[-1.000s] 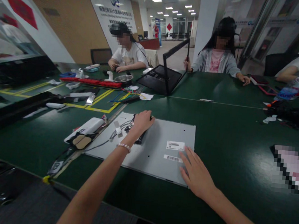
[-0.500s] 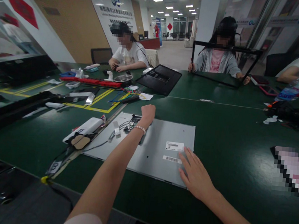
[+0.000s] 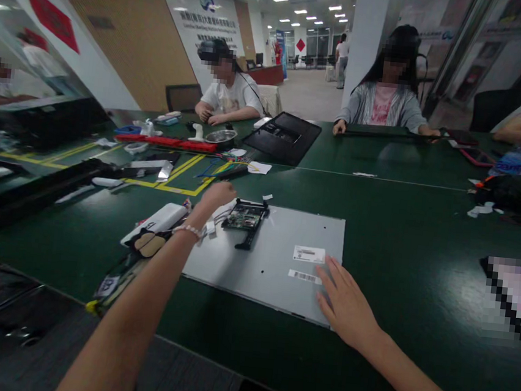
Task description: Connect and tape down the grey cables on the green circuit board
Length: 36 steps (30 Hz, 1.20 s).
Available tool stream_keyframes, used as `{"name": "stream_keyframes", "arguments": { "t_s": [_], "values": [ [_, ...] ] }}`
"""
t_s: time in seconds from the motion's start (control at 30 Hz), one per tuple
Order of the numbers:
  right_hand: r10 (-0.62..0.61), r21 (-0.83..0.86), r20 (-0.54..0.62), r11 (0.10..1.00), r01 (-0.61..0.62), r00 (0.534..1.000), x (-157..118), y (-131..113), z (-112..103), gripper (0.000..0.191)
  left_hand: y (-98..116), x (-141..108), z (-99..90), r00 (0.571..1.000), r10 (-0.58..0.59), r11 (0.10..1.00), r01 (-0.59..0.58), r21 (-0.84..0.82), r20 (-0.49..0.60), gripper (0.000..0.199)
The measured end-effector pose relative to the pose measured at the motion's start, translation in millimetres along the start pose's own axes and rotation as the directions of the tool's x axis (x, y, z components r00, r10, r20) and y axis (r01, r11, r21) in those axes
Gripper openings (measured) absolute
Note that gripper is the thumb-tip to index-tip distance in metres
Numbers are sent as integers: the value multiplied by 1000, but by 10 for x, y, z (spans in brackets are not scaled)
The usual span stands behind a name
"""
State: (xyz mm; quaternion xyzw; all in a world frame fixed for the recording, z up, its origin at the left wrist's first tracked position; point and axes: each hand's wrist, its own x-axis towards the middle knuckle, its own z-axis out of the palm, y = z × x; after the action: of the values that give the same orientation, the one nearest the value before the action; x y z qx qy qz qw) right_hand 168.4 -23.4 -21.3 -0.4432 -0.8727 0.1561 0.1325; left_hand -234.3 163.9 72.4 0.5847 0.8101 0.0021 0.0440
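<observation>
A flat grey metal panel (image 3: 284, 235) lies on the green table, with two white labels near its right side. On its upper left part sits a green circuit board (image 3: 244, 217) in a black bracket. My left hand (image 3: 216, 198), with a bead bracelet at the wrist, is over the panel's upper left corner, left of the board. Its fingers are curled, and whatever they may hold is hidden. My right hand (image 3: 345, 299) rests on the panel's right edge beside the labels, fingers spread, holding nothing. A white device with cables (image 3: 159, 222) lies left of the panel.
Across the table a person holds a thin black frame (image 3: 386, 134); another person sits to the left. A black laptop-like cover (image 3: 287, 138), a metal bowl (image 3: 221, 136), red strips (image 3: 168, 142) and long black parts (image 3: 59, 185) lie about. A phone (image 3: 516, 294) is at right.
My left hand has moved left, away from above the board, uncovering it and a small white scrap. My right hand stays on the panel. The person opposite has lowered the black frame.
</observation>
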Motion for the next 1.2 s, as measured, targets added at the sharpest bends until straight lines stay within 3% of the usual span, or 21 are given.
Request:
{"name": "stream_keyframes", "arguments": {
  "t_s": [0.17,0.33,0.4,0.5,0.63,0.77,0.9,1.03,1.2],
  "values": [
    [-8,13,-20,1000,8,1000,-25,22,52,57,-717,-265,-89,992,-24,997,33,-68,123,40],
    [0,42,-33,999,1,999,-38,32,76,56,-940,-393,8,966,-37,939,122,-323,258,20],
    [7,50,-31,999,-5,999,-40,35,74,57,-934,-369,-33,975,-67,898,150,-413,210,14],
    [11,57,-21,998,-10,1000,-38,36,66,57,-841,-269,-173,991,-115,797,129,-590,60,19],
    [11,48,-15,999,-10,1000,-24,32,61,57,-549,-34,-196,983,-166,710,68,-701,-73,31],
    [10,65,-22,998,-8,1000,-10,28,52,58,-201,242,108,967,-229,736,95,-670,-114,36],
    [13,53,-20,998,-12,1000,3,23,32,56,-38,389,409,960,-236,808,108,-579,-151,29],
    [2,32,-14,999,-1,1000,13,18,16,55,-81,385,528,957,-202,874,80,-479,-210,30],
    [7,48,-2,999,-6,1000,9,10,-28,56,-314,277,517,956,-198,902,90,-422,-218,42]
  ]
}}
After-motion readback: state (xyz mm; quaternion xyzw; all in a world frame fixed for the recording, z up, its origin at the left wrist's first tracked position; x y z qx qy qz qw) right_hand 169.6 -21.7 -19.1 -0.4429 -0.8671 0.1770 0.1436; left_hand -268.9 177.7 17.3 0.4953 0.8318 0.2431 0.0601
